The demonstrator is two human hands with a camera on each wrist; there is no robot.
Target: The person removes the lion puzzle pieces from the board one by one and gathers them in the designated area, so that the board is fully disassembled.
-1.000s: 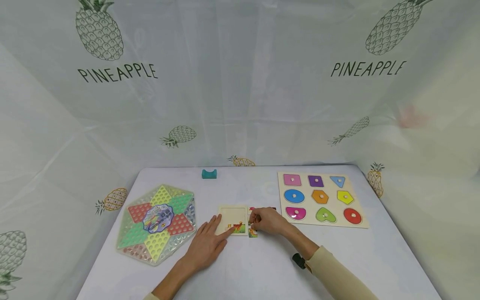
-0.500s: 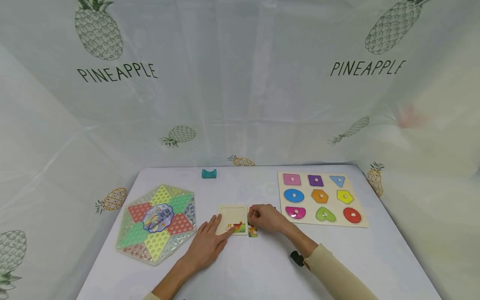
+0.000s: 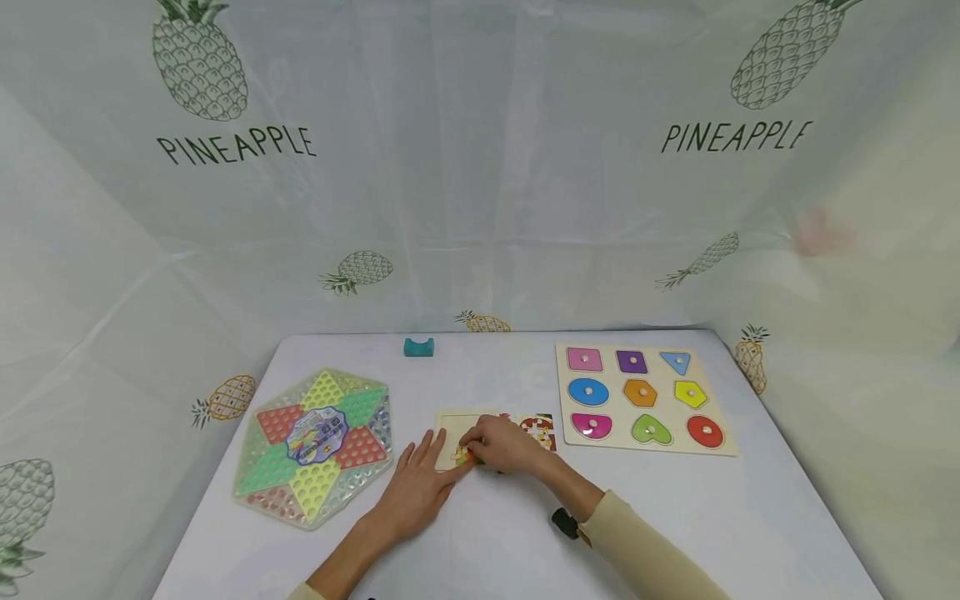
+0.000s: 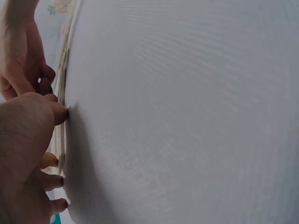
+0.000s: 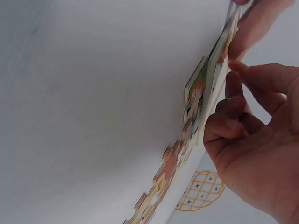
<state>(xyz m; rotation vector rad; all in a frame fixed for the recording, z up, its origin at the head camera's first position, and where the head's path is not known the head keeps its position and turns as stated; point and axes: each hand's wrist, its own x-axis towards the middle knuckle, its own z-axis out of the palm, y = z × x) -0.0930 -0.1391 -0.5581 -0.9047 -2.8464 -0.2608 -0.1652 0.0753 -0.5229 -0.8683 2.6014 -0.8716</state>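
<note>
A small wooden jigsaw tray [image 3: 453, 422] lies mid-table, with a bit of picture along its lower edge. My left hand [image 3: 412, 493] rests with straight, spread fingers on its left and lower edge. Over the tray's right part, my right hand [image 3: 508, 445] pinches a small jigsaw piece between thumb and fingertips; the fingers hide most of it. Both hands' fingertips nearly meet, as the right wrist view confirms. Loose jigsaw pieces [image 3: 542, 428] in red, white and yellow lie right of the tray, partly covered by the right hand. The right wrist view shows these pieces [image 5: 168, 167] edge-on.
A hexagonal Chinese checkers board [image 3: 315, 450] lies at the left. At the right is a wooden shape board [image 3: 645, 404] with colourful knobbed shapes. A small teal block [image 3: 418, 348] stands near the back edge. Pineapple-printed curtain [image 3: 480, 208] surrounds the table.
My right hand has moved left from the loose pieces to over the tray, uncovering more pieces at the right. The left hand has stayed in place.
</note>
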